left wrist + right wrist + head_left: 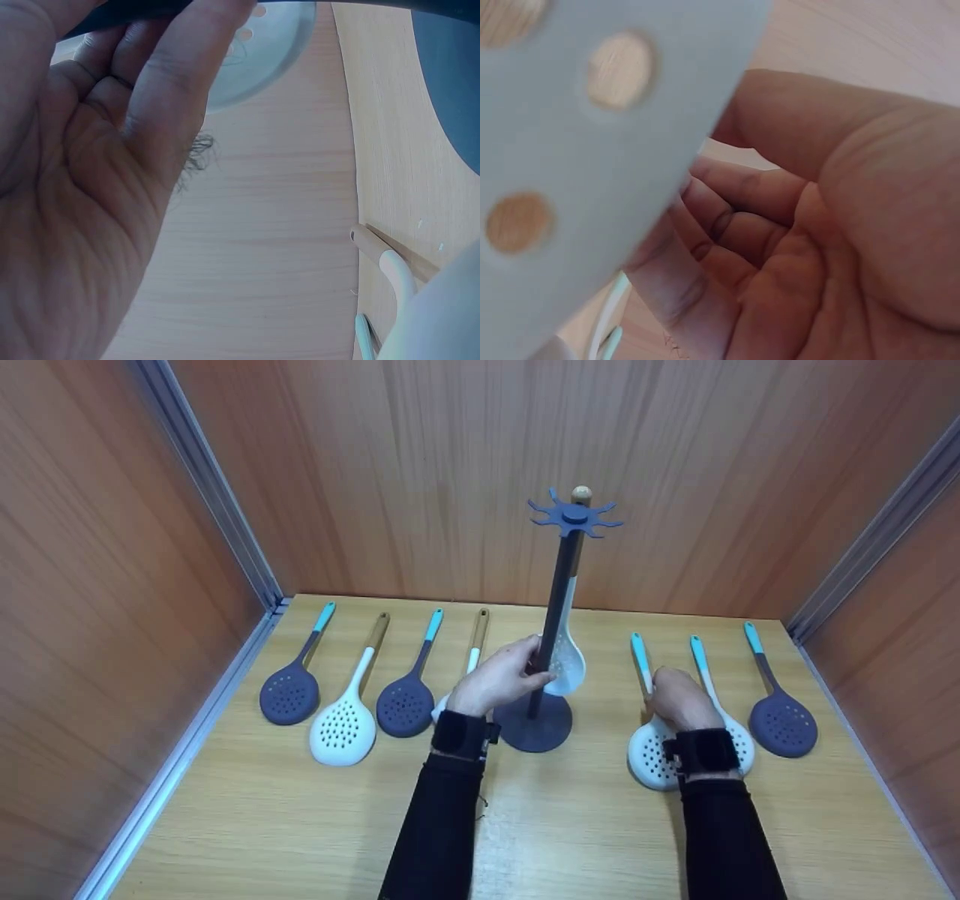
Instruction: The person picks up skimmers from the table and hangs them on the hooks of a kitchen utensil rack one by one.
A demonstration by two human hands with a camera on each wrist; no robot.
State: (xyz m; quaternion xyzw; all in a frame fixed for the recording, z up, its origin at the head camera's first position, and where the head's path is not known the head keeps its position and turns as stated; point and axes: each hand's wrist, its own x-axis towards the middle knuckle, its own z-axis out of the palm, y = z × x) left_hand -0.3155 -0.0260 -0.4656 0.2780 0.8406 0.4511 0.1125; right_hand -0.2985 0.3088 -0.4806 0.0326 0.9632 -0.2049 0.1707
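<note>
Gripping upright stand pole [559, 592] | left hand [499, 679] | right hand [679, 699] holding white skimmer [651, 750], handle pointing away

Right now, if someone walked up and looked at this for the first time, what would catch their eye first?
Probably the dark stand upright mid-table, with one white skimmer hanging from its spoked top. The left hand grips its pole, while the right hand closes on a white skimmer's teal handle lying to the right. After that, the rows of dark and white skimmers laid flat on the table either side.
</note>
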